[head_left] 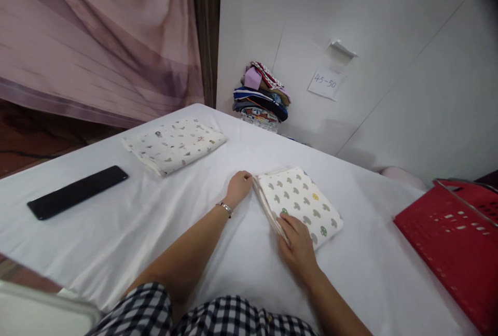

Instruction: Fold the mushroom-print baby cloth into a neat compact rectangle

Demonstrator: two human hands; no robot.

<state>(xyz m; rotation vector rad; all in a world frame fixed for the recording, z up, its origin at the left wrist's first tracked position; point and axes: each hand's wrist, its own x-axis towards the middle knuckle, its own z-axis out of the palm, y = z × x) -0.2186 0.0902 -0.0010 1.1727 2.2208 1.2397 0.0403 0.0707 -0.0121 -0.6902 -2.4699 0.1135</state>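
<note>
A folded white cloth (299,198) with grey, green and yellow mushroom prints lies on the white-covered table (241,268). My left hand (239,186) pinches the cloth's far left corner between thumb and fingertips. At the near left edge, my right hand (298,245) grips the folded layers, fingers on the top face; what lies under its palm is hidden. Farther left, a second folded cloth (175,144) with small plant-like prints lies flat, touched by neither hand.
A long black flat object (78,192) lies on the table at left. The red perforated basket (447,253) stands at the right edge. Folded clothes (262,92) are stacked against the white wall, beside a paper sign (326,83) reading 45-50. A pink curtain (116,30) hangs behind.
</note>
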